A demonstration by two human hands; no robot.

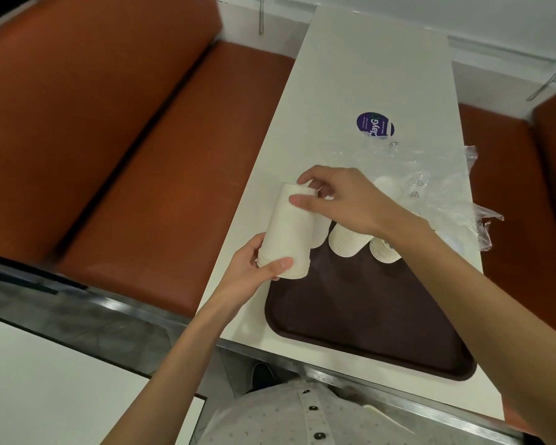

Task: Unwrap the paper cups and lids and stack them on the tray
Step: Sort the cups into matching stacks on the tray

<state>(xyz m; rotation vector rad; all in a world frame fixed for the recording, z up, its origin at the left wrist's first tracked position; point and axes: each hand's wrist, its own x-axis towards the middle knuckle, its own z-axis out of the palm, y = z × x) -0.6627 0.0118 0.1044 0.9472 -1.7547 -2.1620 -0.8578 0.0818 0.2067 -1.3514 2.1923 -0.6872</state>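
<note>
A nested stack of white paper cups (291, 229) hangs in the air over the table's left edge, just left of the dark brown tray (366, 319). My left hand (257, 268) grips the stack's wide rim end. My right hand (331, 197) pinches its narrow far end with thumb and fingers. Two more white stacks (347, 240) (384, 252) stand on the tray's far end, partly hidden by my right forearm. Another white cup stack (389, 186) lies under the clear plastic wrap (430, 187) behind my right hand.
The white table (366, 75) runs away from me, with a purple round label (374, 123) on the wrap. Orange bench seats (126, 139) flank the table on both sides. A metal rail (142, 313) crosses the near side, and a second white tabletop (45, 380) lies at lower left.
</note>
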